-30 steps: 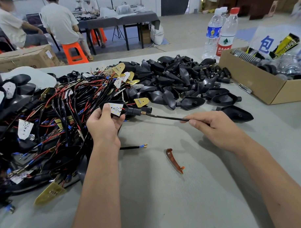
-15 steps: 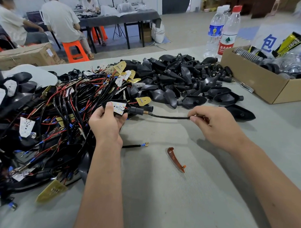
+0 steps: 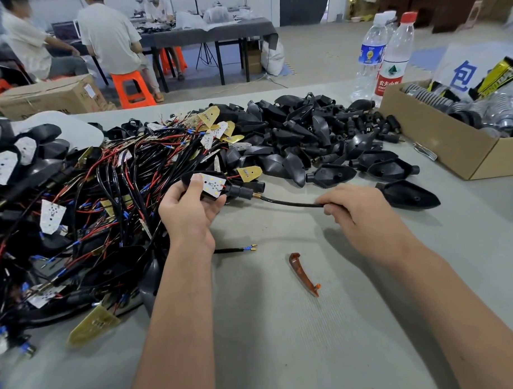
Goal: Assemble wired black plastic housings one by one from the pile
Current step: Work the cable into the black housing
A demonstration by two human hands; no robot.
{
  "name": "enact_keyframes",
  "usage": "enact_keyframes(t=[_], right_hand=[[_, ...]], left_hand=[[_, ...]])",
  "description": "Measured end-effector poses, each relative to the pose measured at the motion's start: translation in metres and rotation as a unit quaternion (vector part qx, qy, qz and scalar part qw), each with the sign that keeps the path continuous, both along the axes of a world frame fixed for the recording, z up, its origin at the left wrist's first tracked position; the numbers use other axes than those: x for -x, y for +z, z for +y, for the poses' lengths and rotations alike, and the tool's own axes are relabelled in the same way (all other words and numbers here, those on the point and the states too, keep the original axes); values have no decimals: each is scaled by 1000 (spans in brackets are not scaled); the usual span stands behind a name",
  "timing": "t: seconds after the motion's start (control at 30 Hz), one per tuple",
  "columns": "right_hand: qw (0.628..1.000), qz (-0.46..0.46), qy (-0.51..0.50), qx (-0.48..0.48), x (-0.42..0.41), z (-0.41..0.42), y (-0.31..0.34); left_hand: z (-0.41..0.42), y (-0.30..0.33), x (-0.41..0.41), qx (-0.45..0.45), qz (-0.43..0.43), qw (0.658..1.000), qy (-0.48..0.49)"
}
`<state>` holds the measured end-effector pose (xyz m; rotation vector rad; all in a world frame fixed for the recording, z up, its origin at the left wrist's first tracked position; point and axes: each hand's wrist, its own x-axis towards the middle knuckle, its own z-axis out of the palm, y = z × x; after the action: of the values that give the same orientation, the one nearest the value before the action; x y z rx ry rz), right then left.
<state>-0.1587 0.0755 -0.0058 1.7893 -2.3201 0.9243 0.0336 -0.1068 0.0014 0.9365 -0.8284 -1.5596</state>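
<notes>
My left hand (image 3: 190, 212) grips a black plastic housing (image 3: 212, 190) with a white LED board in it, thumb lying on the board. A black sleeved cable (image 3: 290, 202) runs from the housing's threaded stem to the right. My right hand (image 3: 362, 218) pinches that cable's far end, which is hidden in the fingers. Behind lies the pile of empty black housings (image 3: 309, 138). On the left is a tangle of wired boards and red and black leads (image 3: 104, 195).
An amber lens strip (image 3: 303, 273) lies on the grey table (image 3: 302, 341) between my forearms, and a loose lead end (image 3: 241, 249) beside my left wrist. A cardboard box (image 3: 454, 149) of parts and two water bottles (image 3: 391, 56) stand back right. People sit at a far table.
My right hand has slid left along the cable toward the housing, and the cable between my hands now sags slightly. My left hand stays on the housing.
</notes>
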Motion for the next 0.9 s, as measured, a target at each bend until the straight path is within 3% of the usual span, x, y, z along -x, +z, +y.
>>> enact_keyframes(t=[0.2,0.5,0.73,0.9], right_hand=[[999,-10,23,39,0,-1,-3],[993,-104,5,59,-4,0,-4],[1000,-11,-9,-17,-4,-5,-7],[1000,20,-3,1,-5,-7,-10]], left_hand=[[0,4,-1,-18,14,1000,-3],[1,4,-2,-19,18,1000,-15],[1,4,0,-19,15,1000,2],[1,3,0,-19,8,1000,6]])
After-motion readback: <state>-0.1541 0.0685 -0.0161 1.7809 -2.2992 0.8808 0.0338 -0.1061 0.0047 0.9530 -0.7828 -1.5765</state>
